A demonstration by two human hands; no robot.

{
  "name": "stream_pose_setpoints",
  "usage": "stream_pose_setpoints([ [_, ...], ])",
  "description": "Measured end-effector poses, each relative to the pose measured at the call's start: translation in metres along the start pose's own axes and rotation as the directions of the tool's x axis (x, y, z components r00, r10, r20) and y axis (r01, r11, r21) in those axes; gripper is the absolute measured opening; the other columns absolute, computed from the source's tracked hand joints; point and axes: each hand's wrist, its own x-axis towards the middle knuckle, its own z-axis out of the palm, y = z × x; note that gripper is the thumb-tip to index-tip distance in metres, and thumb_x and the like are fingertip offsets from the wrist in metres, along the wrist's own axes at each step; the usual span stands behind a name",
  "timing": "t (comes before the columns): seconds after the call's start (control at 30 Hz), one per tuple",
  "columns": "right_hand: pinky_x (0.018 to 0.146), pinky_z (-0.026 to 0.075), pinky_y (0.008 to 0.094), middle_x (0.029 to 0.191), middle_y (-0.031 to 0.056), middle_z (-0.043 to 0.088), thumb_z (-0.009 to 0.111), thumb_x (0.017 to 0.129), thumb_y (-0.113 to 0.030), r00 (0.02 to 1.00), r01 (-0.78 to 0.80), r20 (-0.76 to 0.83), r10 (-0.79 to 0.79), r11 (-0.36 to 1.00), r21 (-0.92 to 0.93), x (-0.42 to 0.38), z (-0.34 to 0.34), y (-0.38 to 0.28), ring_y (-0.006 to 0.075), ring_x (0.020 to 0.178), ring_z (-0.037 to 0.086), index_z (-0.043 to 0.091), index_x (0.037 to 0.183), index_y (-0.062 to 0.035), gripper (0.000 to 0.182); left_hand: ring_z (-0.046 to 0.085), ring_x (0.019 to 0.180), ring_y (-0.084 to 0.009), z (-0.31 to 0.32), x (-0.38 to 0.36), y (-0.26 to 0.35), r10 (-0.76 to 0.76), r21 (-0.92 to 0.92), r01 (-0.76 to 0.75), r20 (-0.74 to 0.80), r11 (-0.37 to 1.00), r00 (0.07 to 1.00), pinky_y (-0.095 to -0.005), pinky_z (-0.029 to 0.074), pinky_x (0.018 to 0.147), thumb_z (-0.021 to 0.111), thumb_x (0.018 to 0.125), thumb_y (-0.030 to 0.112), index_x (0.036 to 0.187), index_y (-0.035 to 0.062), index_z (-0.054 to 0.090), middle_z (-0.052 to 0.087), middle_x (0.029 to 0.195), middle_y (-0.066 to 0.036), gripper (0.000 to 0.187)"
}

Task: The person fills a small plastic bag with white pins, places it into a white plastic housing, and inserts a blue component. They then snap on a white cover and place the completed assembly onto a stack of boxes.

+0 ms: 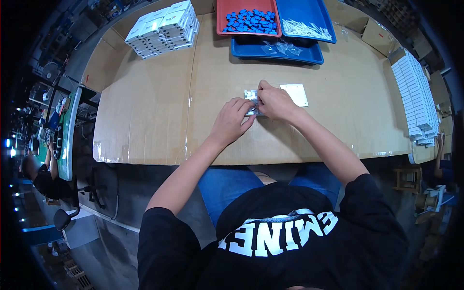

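A small flat case, whitish and partly shiny [250, 94], lies on the cardboard-covered table between my two hands. My left hand [232, 120] grips its near left side, thumb and fingertips against it. Over the right part of the case, my right hand [276, 102] has its fingers bent together in a pinch. Whatever sits between those fingers is hidden by the hand. Just beyond my right wrist is a white square plate [298, 95] with small holes near its corners, lying flat and partly covered by the hand.
A red tray [220, 21] of small blue parts and a blue tray [329, 21] of white sticks rest over a lower blue tray [246, 55] holding clear pieces. White boxes [162, 30] are stacked at back left, more white boxes [414, 94] at right. People sit at both sides.
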Motion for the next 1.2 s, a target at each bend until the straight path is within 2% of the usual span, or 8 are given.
stream_pose_setpoints([
  [0.2, 0.085, 0.056, 0.0481, 0.115, 0.0190, 0.061, 0.068, 0.085, -0.010, 0.997, -0.027, 0.070, 0.017, 0.990, 0.138, -0.002, -0.003, 0.014, 0.0404, 0.094, 0.068, 0.069, 0.096, 0.0034, 0.018, 0.061, 0.109, -0.0327, -0.001, -0.001, 0.000, -0.047, -0.039, 0.047, 0.003, 0.998, 0.999, -0.0436, 0.050, 0.093, 0.076, 0.088, 0.017, 0.115, 0.0019, 0.063, 0.067, 0.110, -0.014, 0.034],
  [0.27, 0.085, 0.054, 0.0460, 0.113, 0.0141, 0.061, 0.066, 0.088, -0.006, 0.995, 0.099, 0.005, -0.102, 0.974, 0.206, -0.004, -0.005, 0.020, 0.0364, 0.095, 0.068, 0.068, 0.099, -0.0003, 0.013, 0.061, 0.109, -0.0334, -0.001, -0.001, -0.002, -0.032, -0.043, 0.032, 0.001, 0.999, 0.999, -0.0441, 0.050, 0.094, 0.076, 0.088, 0.018, 0.116, 0.0019, 0.063, 0.067, 0.112, -0.015, 0.035],
  [0.47, 0.082, 0.055, 0.0466, 0.110, 0.0102, 0.063, 0.066, 0.087, -0.003, 0.991, 0.127, 0.032, -0.128, 0.992, 0.008, 0.000, -0.012, 0.015, 0.0339, 0.093, 0.069, 0.073, 0.100, -0.0066, 0.015, 0.058, 0.115, -0.0360, -0.005, 0.003, 0.006, -0.049, -0.039, 0.048, -0.024, 0.998, 0.999, -0.0454, 0.048, 0.100, 0.073, 0.090, 0.019, 0.122, 0.0029, 0.060, 0.062, 0.123, -0.017, 0.039],
  [0.73, 0.084, 0.055, 0.0447, 0.108, 0.0101, 0.065, 0.069, 0.085, -0.004, 0.992, 0.118, 0.044, -0.122, 0.989, 0.087, -0.001, -0.009, 0.021, 0.0329, 0.097, 0.069, 0.076, 0.097, -0.0086, 0.015, 0.055, 0.121, -0.0385, 0.003, -0.003, -0.015, -0.163, -0.208, 0.141, -0.091, 0.968, 0.982, -0.0447, 0.044, 0.107, 0.062, 0.089, 0.008, 0.125, 0.0016, 0.059, 0.058, 0.128, -0.019, 0.037],
  [0.8, 0.085, 0.053, 0.0444, 0.107, 0.0111, 0.066, 0.071, 0.087, -0.004, 0.986, 0.167, -0.027, -0.166, 0.952, 0.255, -0.002, -0.005, 0.028, 0.0330, 0.099, 0.067, 0.074, 0.102, -0.0059, 0.016, 0.057, 0.119, -0.0360, 0.002, -0.001, -0.008, -0.093, -0.075, 0.091, -0.029, 0.993, 0.995, -0.0464, 0.046, 0.103, 0.069, 0.086, 0.015, 0.122, 0.0016, 0.063, 0.061, 0.125, -0.017, 0.038],
  [0.93, 0.083, 0.053, 0.0423, 0.104, 0.0131, 0.068, 0.071, 0.092, -0.008, 0.987, 0.110, -0.149, -0.060, 0.929, 0.354, -0.010, -0.007, 0.046, 0.0328, 0.097, 0.067, 0.072, 0.104, -0.0038, 0.013, 0.059, 0.117, -0.0349, 0.004, 0.000, -0.002, 0.035, 0.015, -0.035, 0.031, 0.999, 0.999, -0.0460, 0.047, 0.101, 0.072, 0.086, 0.018, 0.116, 0.0021, 0.066, 0.063, 0.121, -0.015, 0.035],
  [1.0, 0.083, 0.053, 0.0417, 0.103, 0.0128, 0.069, 0.071, 0.092, -0.008, 0.989, 0.100, -0.142, -0.051, 0.926, 0.364, -0.018, -0.009, 0.048, 0.0325, 0.096, 0.067, 0.072, 0.104, -0.0040, 0.013, 0.060, 0.116, -0.0333, 0.007, 0.002, -0.002, 0.003, 0.032, -0.001, -0.048, 1.000, 0.999, -0.0453, 0.048, 0.099, 0.076, 0.085, 0.020, 0.113, 0.0035, 0.069, 0.065, 0.119, -0.013, 0.034],
  [1.2, 0.081, 0.054, 0.0422, 0.102, 0.0114, 0.070, 0.070, 0.091, -0.010, 0.985, 0.144, -0.135, -0.108, 0.944, 0.297, -0.040, -0.001, 0.038, 0.0329, 0.092, 0.069, 0.073, 0.105, -0.0042, 0.015, 0.061, 0.113, -0.0310, 0.008, -0.002, -0.002, 0.053, 0.082, -0.053, -0.005, 0.995, 0.999, -0.0440, 0.048, 0.099, 0.076, 0.085, 0.019, 0.111, 0.0040, 0.070, 0.067, 0.113, -0.010, 0.031],
])
